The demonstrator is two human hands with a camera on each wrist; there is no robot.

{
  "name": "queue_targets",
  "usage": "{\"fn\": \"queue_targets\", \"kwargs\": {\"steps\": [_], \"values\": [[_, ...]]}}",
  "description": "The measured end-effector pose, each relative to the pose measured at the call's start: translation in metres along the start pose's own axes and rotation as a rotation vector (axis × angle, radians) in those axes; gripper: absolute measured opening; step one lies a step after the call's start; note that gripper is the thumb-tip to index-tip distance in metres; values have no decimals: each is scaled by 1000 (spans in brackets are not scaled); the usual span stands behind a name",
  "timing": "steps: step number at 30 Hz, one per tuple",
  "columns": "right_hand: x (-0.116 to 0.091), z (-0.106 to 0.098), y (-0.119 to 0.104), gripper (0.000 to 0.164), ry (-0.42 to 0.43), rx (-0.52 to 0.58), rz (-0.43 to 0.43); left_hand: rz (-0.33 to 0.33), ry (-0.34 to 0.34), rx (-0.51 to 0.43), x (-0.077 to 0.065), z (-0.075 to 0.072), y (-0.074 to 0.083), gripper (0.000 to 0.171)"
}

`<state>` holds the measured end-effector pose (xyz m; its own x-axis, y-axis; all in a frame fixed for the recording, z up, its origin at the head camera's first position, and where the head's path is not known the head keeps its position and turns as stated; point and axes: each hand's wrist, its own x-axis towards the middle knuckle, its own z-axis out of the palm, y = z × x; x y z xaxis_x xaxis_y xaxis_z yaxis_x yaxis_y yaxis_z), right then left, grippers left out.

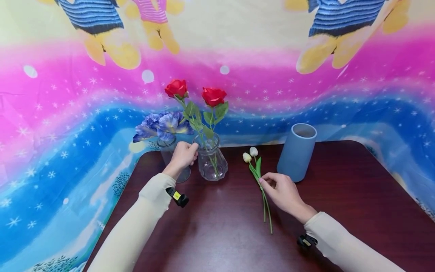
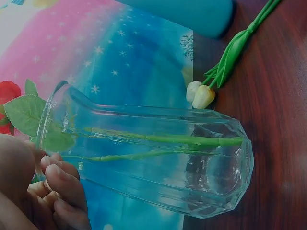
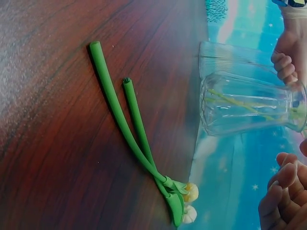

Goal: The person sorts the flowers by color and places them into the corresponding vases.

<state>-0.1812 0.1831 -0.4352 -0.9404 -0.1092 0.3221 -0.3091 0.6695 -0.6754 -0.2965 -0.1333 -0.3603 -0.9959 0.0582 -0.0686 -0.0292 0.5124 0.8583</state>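
My left hand [image 1: 185,155] pinches the rim of a faceted clear glass vase [image 1: 212,164], thumb and curled fingers at its edge in the left wrist view. Two red roses [image 1: 214,97] stand in this vase, their green stems showing through the glass. Two artificial tulips [image 1: 257,172], one white and one cream, lie on the table with stems crossed. Over their stems in the head view is my right hand [image 1: 282,190], its fingers loosely bent; the right wrist view shows these fingers [image 3: 276,196] apart from the tulips, with nothing held.
Behind my left hand stands a ribbed glass vase [image 1: 166,151] holding blue-purple flowers [image 1: 163,125]. A tall blue vase [image 1: 296,153] is upright beyond my right hand. The dark reddish table [image 1: 217,234] meets a colourful printed cloth [image 1: 258,87] at its back edge.
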Motion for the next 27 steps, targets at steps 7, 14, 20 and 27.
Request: {"fn": "queue_targets", "kwargs": {"steps": [7,14,20,27], "values": [[-1,0,1,13,-10,9,8,-29,-4,-13,1,3,1,46],[0,-1,3,12,9,-2,19,-30,2,-4,3,5,2,46],[0,-1,4,12,6,0,23,-37,20,2,7,6,-1,46],[1,-2,6,14,11,-4,19,-40,28,5,9,6,-4,46]]}}
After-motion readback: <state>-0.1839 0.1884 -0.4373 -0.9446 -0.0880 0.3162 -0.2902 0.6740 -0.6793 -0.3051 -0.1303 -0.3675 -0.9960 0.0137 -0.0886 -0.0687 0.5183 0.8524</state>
